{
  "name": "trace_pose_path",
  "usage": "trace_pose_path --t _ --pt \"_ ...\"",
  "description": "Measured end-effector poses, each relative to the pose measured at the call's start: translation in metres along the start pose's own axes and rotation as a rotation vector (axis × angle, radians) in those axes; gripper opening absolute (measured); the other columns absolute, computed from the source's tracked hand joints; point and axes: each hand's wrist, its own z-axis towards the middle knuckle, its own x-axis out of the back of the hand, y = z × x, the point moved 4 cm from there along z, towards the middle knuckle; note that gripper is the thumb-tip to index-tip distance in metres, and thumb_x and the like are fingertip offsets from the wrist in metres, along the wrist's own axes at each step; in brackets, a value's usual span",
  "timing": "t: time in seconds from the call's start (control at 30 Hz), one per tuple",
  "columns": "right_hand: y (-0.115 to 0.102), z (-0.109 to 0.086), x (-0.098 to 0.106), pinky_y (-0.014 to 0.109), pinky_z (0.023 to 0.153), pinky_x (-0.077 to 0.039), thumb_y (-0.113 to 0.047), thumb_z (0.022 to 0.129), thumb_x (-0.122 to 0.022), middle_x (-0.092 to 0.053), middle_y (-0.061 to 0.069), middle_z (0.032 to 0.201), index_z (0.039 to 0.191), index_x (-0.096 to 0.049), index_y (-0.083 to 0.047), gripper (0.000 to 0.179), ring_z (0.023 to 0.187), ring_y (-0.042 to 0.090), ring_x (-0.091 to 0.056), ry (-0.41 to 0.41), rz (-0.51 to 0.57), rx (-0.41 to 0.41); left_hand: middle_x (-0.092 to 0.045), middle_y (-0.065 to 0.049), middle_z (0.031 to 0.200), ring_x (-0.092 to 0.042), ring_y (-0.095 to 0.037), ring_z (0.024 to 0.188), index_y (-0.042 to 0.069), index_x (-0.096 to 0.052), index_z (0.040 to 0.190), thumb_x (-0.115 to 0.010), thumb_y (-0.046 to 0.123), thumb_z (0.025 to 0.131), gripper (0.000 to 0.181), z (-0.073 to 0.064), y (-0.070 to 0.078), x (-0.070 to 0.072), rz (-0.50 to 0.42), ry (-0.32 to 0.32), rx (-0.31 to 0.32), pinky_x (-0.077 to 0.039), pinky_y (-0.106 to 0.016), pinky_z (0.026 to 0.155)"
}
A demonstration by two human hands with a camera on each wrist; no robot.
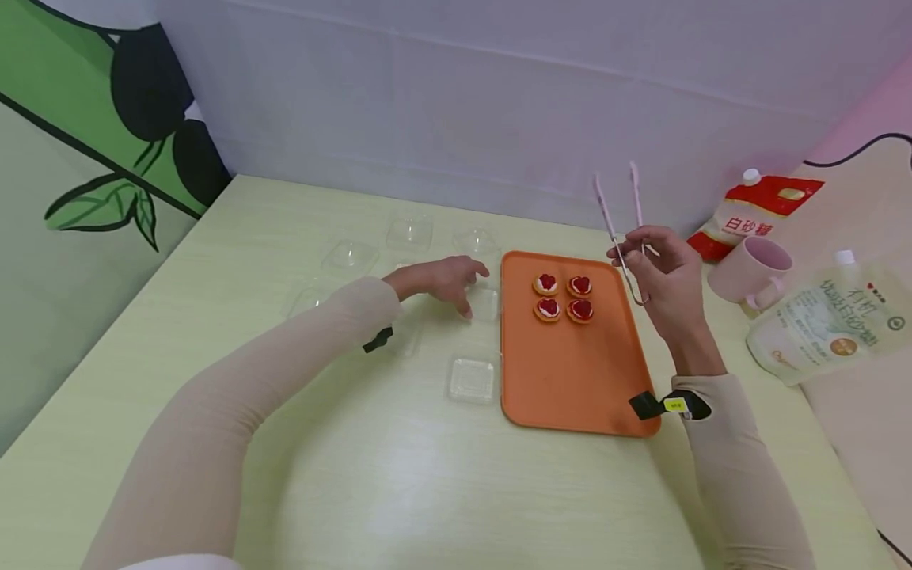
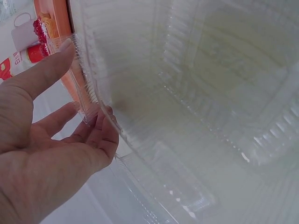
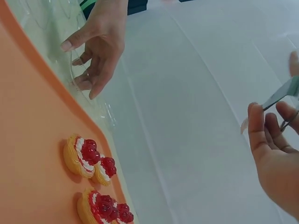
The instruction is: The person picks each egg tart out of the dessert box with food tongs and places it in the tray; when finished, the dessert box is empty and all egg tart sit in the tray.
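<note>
My left hand (image 1: 449, 281) reaches over a clear plastic box (image 1: 484, 304) just left of the orange tray (image 1: 570, 380). Its thumb and fingers are spread apart at the clear rim, as the left wrist view shows; how firmly they touch it is hard to see. In my right hand (image 1: 670, 273) are metal tongs (image 1: 618, 237) with pale pink tips, held up beyond the tray's right edge. The tongs' arms stand apart with nothing between them. Several small tarts (image 1: 547, 309) topped with white cream and red fruit sit on the tray's upper half.
More clear boxes stand on the table, one (image 1: 472, 380) left of the tray, others (image 1: 409, 233) farther back. At the right are a red and white sugar bag (image 1: 741, 218), a pink mug (image 1: 748, 269) and a pale spouted pouch (image 1: 819, 324). A pale wall (image 1: 463, 119) closes the back.
</note>
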Motion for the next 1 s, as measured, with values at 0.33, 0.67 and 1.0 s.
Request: trace_pose_path --t 0.33,0.67,1.0 --pt "-0.001 0.003 0.015 0.024 0.070 -0.059 0.001 0.087 -0.073 -0.072 0.001 0.104 0.141 -0.057 -0.013 0.058 0.073 0.009 -0.075 0.129 -0.269 -0.161 -0.044 -0.022 0.150 -0.044 -0.033 0.140 0.007 -0.036 0.152 -0.080 0.015 0.083 0.082 0.001 -0.002 0.000 0.004 0.006 0.006 -0.038 -0.043 0.114" --pt "0.002 -0.003 0.031 0.024 0.064 -0.059 -0.005 0.085 -0.077 -0.074 -0.003 0.099 0.142 -0.056 -0.015 0.062 0.069 0.009 -0.075 0.210 -0.319 -0.203 -0.044 -0.022 0.150 -0.044 -0.034 0.140 0.007 -0.036 0.152 -0.080 0.015 0.083 0.082 0.000 -0.002 0.001 -0.008 0.007 -0.002 -0.038 -0.044 0.115" --pt "0.007 -0.019 0.067 0.024 0.061 -0.058 0.003 0.086 -0.073 -0.072 -0.001 0.098 0.146 -0.052 -0.013 0.066 0.066 0.010 -0.074 0.208 -0.318 -0.242 -0.044 -0.023 0.150 -0.044 -0.034 0.139 0.006 -0.036 0.151 -0.080 0.014 0.083 0.081 0.000 -0.002 0.000 -0.008 0.005 -0.005 -0.039 -0.044 0.114"
